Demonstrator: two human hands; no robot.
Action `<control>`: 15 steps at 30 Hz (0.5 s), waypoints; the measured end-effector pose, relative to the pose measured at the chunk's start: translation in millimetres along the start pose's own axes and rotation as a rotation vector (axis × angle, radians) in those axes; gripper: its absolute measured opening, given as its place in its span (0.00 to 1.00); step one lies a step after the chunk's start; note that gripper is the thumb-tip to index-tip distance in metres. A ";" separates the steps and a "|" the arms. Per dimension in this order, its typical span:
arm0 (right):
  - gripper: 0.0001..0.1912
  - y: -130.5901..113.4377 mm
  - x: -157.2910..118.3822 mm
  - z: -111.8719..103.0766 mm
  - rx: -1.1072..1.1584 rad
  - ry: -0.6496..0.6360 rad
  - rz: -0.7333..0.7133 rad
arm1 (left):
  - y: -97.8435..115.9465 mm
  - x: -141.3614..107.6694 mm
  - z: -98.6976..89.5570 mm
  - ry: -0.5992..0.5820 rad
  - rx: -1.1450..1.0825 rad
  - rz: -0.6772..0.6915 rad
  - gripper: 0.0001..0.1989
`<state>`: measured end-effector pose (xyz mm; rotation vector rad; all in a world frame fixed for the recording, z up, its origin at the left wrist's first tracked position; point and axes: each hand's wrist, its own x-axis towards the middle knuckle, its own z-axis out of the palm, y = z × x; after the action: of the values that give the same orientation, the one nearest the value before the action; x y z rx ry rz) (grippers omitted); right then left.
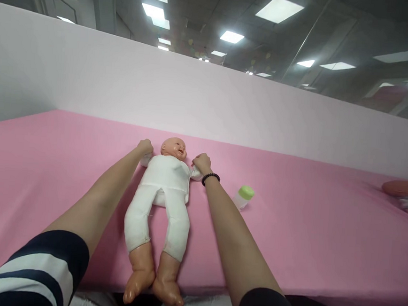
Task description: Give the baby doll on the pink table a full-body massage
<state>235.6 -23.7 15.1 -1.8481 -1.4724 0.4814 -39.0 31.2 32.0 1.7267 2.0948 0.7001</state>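
Left hand (144, 147), right hand (202, 163) grip one doll (162, 187) (cloth-bodied).

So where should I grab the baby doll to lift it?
Hold the baby doll around its soft white cloth body, just under the arms, and come from straight above. It lies on its back on the pink cover, tummy up, so the top and both sides of the body are easy to reach. The body is also wider than the legs.

Free pink sheet (44, 159) opens outward past my left hand (144, 147), the doll (162, 182) lies between my hands, and a green-capped bottle (244, 197) stands near my right hand (202, 162).
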 end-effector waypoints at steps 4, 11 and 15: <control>0.07 -4.0 -5.4 -15.8 0.122 0.087 -0.005 | 3.3 -18.9 -11.7 0.088 -0.080 0.081 0.11; 0.17 9.1 -16.4 -52.9 0.587 0.415 0.029 | -15.7 -55.3 -47.5 0.344 -0.514 0.144 0.26; 0.20 34.6 -20.4 -60.0 0.678 0.535 0.148 | -49.4 -72.3 -60.2 0.396 -0.625 0.023 0.26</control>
<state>294.0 -64.3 27.7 -1.3854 -0.6954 0.4385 -97.1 -56.0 49.8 1.3301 1.7845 1.6069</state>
